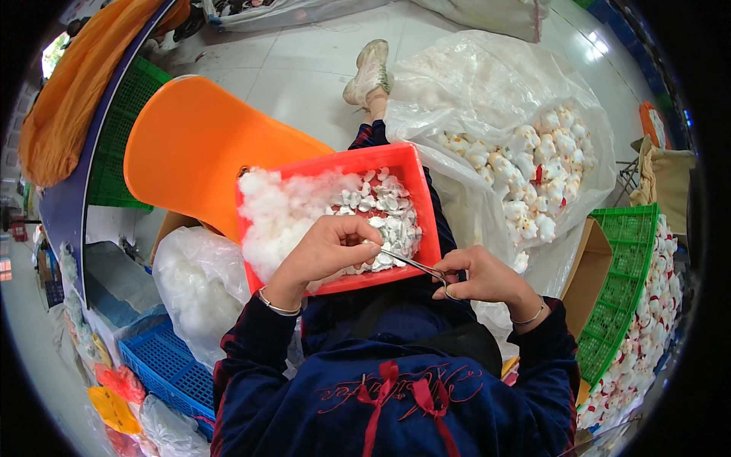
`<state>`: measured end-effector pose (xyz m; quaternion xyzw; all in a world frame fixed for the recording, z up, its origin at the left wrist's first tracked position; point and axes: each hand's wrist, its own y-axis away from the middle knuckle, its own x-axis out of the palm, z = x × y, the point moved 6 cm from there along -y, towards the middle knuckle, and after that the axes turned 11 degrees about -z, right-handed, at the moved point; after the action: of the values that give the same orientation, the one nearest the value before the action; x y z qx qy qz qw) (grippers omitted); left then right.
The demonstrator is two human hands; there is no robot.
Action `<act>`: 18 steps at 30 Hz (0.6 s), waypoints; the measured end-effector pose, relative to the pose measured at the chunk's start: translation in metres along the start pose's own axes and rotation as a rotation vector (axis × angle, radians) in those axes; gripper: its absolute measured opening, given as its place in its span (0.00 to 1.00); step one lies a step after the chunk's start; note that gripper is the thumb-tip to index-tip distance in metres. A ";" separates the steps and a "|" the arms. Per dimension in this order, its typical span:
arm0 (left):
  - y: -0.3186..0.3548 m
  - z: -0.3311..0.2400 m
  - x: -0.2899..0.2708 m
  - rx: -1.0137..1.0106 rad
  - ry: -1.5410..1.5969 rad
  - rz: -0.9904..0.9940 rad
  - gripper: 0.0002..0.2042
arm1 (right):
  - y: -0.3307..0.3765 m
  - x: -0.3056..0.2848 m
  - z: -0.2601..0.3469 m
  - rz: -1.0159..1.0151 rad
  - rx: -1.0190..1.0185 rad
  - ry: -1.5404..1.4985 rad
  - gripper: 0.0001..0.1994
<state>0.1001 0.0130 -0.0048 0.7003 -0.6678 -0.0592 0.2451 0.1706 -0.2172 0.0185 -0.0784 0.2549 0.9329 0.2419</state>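
Observation:
A red plastic tray (423, 199) rests on my lap. It holds white stuffing fluff (283, 206) on its left side and several small flat white toy skins (388, 213) on its right. My left hand (327, 250) pinches one small white toy skin (371, 249) over the tray's near edge. My right hand (484, 276) grips metal forceps (415, 266), whose tips point left into the piece held by my left hand.
An orange plastic chair (190, 145) stands behind the tray on the left. A clear bag of stuffed white toys (525, 160) lies on the right, by a green crate (624, 282) with more toys. A bag of fluff (199, 286) and a blue crate (171, 369) sit at lower left.

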 end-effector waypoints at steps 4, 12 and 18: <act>0.002 0.004 0.002 -0.029 0.056 0.069 0.02 | 0.001 -0.002 0.008 -0.037 -0.183 0.086 0.15; 0.000 0.003 0.005 -0.010 -0.156 0.052 0.03 | 0.003 0.002 0.004 0.004 -0.076 0.124 0.14; 0.001 -0.006 -0.007 0.118 -0.323 0.040 0.04 | 0.013 -0.001 -0.001 0.027 0.116 0.049 0.12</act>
<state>0.1012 0.0211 -0.0014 0.6816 -0.7145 -0.1265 0.0943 0.1646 -0.2278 0.0239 -0.0835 0.3153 0.9177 0.2270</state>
